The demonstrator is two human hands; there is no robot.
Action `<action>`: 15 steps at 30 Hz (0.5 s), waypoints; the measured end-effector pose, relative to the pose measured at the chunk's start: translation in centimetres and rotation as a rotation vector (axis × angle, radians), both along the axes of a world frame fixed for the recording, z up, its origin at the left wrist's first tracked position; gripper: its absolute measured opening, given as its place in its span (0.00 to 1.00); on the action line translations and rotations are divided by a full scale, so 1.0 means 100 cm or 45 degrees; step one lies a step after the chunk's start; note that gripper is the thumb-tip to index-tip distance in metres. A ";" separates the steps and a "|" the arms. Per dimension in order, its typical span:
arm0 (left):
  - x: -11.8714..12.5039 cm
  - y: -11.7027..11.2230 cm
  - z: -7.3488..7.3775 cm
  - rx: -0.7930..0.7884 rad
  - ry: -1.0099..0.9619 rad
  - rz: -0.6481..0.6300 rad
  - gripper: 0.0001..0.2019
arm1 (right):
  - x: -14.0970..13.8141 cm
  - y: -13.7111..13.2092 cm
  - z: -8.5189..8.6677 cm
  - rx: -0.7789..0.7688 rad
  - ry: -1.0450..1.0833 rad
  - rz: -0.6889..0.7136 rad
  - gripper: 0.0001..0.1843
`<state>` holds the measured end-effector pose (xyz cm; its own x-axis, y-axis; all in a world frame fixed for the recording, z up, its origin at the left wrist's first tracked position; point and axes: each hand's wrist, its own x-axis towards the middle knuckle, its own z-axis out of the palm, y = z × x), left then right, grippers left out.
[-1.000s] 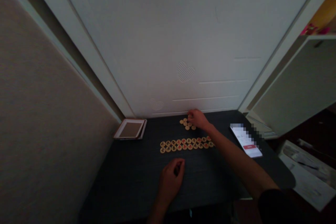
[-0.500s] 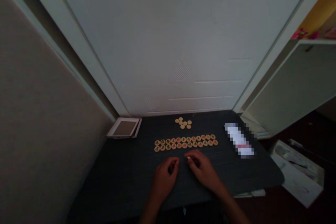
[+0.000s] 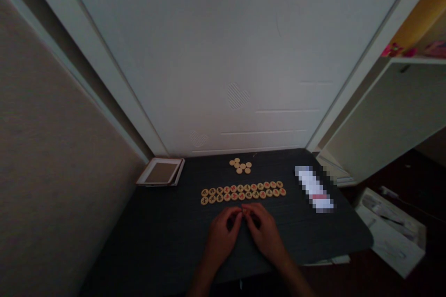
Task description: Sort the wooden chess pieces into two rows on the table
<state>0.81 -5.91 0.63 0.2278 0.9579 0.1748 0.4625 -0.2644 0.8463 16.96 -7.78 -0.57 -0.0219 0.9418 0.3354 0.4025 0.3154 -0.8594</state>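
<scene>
In the head view, a small round Chinese chess piece is pinched between fingertips just in front of two rows. My right hand is closed on it. From the other side, my left hand has thumb and finger pressed together at the same piece, which is mostly covered by fingertips. Beyond them lie two neat rows of Chinese chess pieces with black and red characters facing up. Farther back sits a loose cluster of pieces showing plain faces.
The dark table stands against a white panel. A framed board or box lid rests at the back left. On the right is a blurred-out flat object. A white open box stands beyond the right edge.
My hands have drawn together, so the fingertips of both now meet at the piece my right hand was holding. The rows and the cluster remain as they were; the view has shifted slightly.
</scene>
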 end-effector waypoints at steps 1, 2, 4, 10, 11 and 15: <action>0.000 0.000 -0.001 0.002 -0.002 -0.001 0.10 | 0.000 -0.001 0.001 -0.003 -0.011 0.016 0.15; -0.001 -0.001 -0.001 0.004 -0.004 0.000 0.09 | -0.001 -0.002 0.002 -0.005 -0.024 0.032 0.16; -0.002 -0.002 -0.002 0.004 -0.008 0.004 0.09 | -0.001 -0.004 0.002 -0.008 -0.053 0.061 0.18; -0.003 -0.003 0.000 -0.026 0.005 0.044 0.09 | 0.000 -0.007 -0.003 -0.016 -0.082 0.164 0.25; -0.003 -0.003 0.000 -0.032 0.015 0.046 0.09 | 0.000 -0.007 -0.004 -0.012 -0.078 0.182 0.25; -0.003 -0.004 0.000 -0.058 0.035 0.026 0.09 | 0.000 -0.008 -0.001 -0.021 -0.055 0.217 0.26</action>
